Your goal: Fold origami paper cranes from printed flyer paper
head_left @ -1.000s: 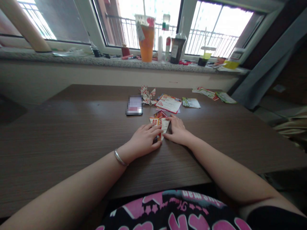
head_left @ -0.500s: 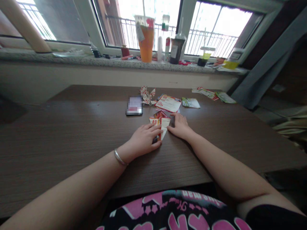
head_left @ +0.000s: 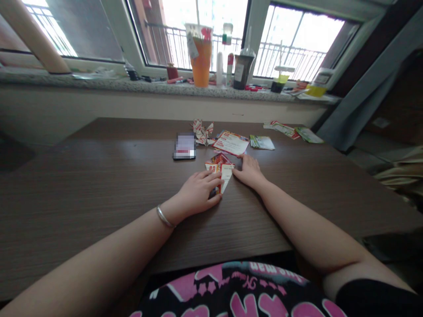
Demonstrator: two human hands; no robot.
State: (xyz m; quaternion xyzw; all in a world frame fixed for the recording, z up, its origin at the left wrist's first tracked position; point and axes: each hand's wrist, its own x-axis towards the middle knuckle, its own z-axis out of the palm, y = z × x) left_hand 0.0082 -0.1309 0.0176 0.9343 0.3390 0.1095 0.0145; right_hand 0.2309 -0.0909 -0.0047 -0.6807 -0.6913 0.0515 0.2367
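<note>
Folded paper (head_left: 226, 175) lies partly under left grip (head_left: 199, 189), beside right grip (head_left: 250, 171).

The folded sheet (head_left: 227, 172) is smooth printed paper, the surface (head_left: 82, 185) wood-grained with a soft sheen, the bangle (head_left: 163, 217) shiny metal.

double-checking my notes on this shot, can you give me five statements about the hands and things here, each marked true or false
1. The left hand lies over part of the folded paper. True.
2. The bracelet is on the right wrist. False: it is on the left wrist.
3. The phone lies left of the striped folded papers. True.
4. The orange drink stands on the table. False: it stands on the windowsill.
5. The right hand is on the phone. False: it is at the folded paper's right edge.
</note>
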